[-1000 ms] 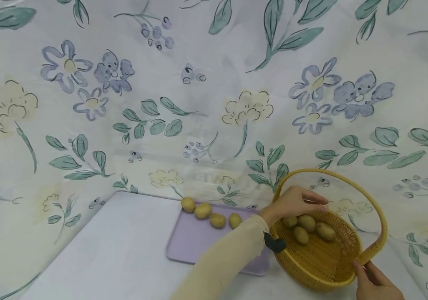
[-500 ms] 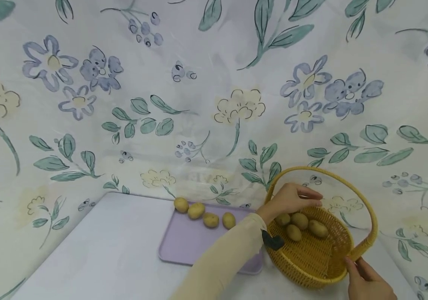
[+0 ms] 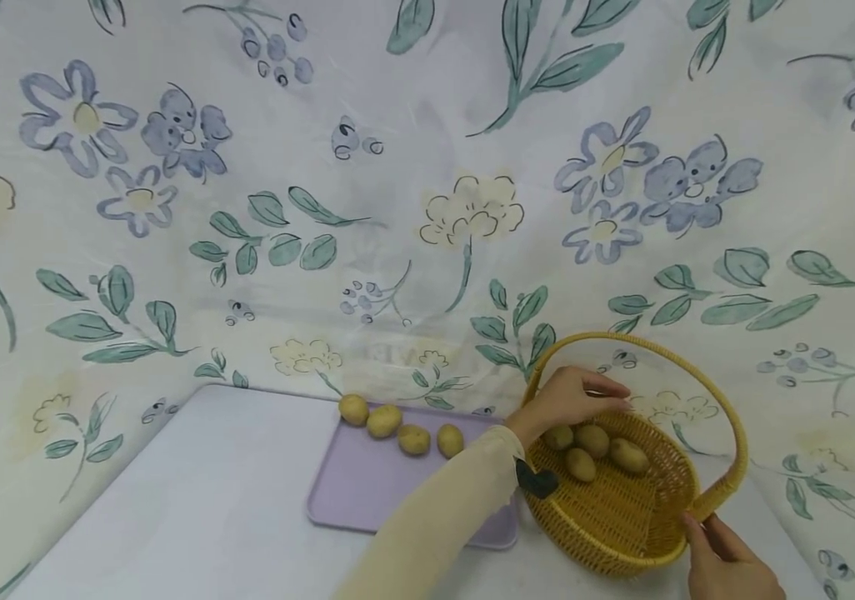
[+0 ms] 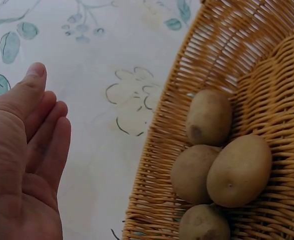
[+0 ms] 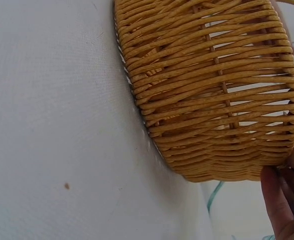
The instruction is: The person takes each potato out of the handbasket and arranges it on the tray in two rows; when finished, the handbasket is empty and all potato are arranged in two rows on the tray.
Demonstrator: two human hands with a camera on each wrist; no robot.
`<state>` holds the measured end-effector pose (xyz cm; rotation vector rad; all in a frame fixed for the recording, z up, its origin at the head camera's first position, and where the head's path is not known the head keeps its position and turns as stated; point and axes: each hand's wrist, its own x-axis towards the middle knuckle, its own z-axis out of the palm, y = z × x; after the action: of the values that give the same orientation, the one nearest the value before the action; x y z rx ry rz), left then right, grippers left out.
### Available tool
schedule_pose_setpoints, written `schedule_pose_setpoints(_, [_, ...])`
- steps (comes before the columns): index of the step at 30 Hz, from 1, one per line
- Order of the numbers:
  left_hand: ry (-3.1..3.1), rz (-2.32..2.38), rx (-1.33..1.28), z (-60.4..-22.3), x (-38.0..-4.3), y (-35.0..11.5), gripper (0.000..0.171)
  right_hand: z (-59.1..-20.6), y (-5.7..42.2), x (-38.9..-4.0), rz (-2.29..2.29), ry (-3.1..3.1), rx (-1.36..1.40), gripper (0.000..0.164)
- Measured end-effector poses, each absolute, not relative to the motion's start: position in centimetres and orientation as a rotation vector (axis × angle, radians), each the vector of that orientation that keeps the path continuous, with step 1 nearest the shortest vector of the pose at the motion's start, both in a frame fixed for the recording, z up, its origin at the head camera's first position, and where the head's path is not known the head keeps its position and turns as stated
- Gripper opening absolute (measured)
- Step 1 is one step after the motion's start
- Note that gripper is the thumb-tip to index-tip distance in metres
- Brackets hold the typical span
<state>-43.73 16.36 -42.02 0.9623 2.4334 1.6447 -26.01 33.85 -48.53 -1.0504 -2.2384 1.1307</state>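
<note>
- While the left hand (image 3: 568, 398) hangs over the basket's (image 3: 618, 510) eleven o'clock, its fingers (image 4: 60, 152) lie near straight and close together, holding nothing.
- The right hand (image 3: 733, 565) pinches the basket at its four o'clock, by the foot of the handle (image 3: 740, 446).
- The basket sits at four o'clock in the head view, four potatoes (image 3: 592, 441) showing toward its eleven.
- At six o'clock is a lilac tray (image 3: 367, 492), partly behind the left sleeve (image 3: 450, 500); four more potatoes line it from ten to one.
- The table (image 3: 172, 500) is plain white (one brown speck (image 5: 66, 186) dots it).
- From nine through twelve to three, the pale wall (image 3: 390, 217) carries blue and cream flowers (image 3: 86, 117) and green leaves (image 3: 744, 267).
</note>
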Motion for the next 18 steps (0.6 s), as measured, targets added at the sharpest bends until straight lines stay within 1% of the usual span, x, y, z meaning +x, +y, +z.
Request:
schedule_pose_setpoints(5, [2.456, 1.619, 0.96, -40.9, -43.9, 16.7, 0.026, -48.5, 34.2, -26.2, 1.111, -2.212, -1.0, 0.052])
schedule_pose_setpoints(8, [2.474, 1.59, 0.963, -40.7, -44.1, 17.0, 0.027, -48.4, 34.1, -26.3, 1.143, -2.199, -1.02, 0.052])
schedule_pose_setpoints(14, [2.542, 1.401, 0.973, -42.2, -44.6, 17.4, 0.028, -48.8, 33.9, -26.0, 1.157, -2.182, -1.003, 0.054])
schedule_pose_setpoints(18, [2.527, 1.318, 0.975, -43.5, -44.9, 17.5, 0.027, -48.9, 33.9, -25.9, 1.161, -2.159, -0.954, 0.051])
